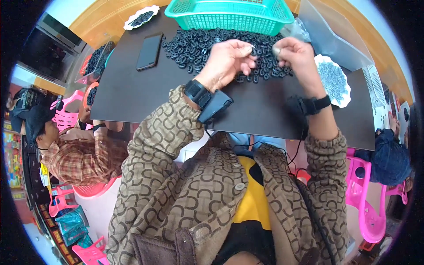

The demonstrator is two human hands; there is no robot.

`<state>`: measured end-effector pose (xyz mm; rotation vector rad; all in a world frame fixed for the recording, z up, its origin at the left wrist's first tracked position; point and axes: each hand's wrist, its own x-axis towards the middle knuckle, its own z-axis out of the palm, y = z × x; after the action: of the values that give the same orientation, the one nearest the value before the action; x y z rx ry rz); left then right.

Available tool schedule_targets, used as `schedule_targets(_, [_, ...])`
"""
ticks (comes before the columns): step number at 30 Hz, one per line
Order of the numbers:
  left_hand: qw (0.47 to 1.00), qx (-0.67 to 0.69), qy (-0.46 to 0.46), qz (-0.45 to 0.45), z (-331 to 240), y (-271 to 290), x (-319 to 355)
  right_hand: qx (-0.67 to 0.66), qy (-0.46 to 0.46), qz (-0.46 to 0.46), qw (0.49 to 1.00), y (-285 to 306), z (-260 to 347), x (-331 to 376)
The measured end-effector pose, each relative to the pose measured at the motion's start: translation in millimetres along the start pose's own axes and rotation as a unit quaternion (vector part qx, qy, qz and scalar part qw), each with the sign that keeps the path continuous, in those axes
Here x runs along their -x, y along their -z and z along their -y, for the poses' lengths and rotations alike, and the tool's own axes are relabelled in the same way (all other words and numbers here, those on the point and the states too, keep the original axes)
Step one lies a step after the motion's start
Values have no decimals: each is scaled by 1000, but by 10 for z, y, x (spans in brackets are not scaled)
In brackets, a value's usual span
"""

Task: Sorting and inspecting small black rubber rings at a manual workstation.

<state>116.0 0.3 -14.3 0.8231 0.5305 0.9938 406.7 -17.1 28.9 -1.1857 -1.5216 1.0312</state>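
Over a wide heap of small black oval pieces with holes (pixel 190 51), my left hand (pixel 227 62) is closed, thumb and forefinger pinching one small black piece (pixel 253 51). A short gap to the right of it, my right hand (pixel 298 57) is also closed in a pinch, slightly blurred. Whatever lies between its fingertips is too small to make out. Beside my right wrist stands a white scalloped dish (pixel 348 98) filled with tiny silvery-grey bits. Both wrists wear black straps; a dark box-shaped device (pixel 216 107) sits at the left one.
Behind the heap stands a green plastic basket (pixel 229 23). A phone (pixel 149 51) lies to the left on the dark table (pixel 119 88). Another scalloped dish (pixel 154 9) holds black bits. A clear plastic bin (pixel 338 35) stands at right. People sit on both sides, near pink chairs (pixel 369 221).
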Motion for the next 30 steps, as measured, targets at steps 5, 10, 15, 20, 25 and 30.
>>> schedule_targets(5, [972, -216, -50, -74, -293, 25, -60, 145, -47, -54, 987, 879, -601, -302])
schedule_targets(10, [921, -372, -54, -108, -189, 38, 0, 194, 16, -20, 981, 471, -339, -159])
schedule_targets(15, [908, -388, -93, -125, -326, -8, 34, 365, 56, 33, 929, 384, -250, -140])
schedule_targets(20, [905, -338, -172, -192, -649, 215, 117, 350, 133, -10, 927, 192, -146, -193])
schedule_targets(25, [904, -271, -180, -277, -969, 472, 231, 433, 184, 1, 882, 52, -69, -350])
schedule_targets(30, [898, -183, -229, -329, -1197, 1021, 247, 486, 173, 13, 856, 183, -244, -596])
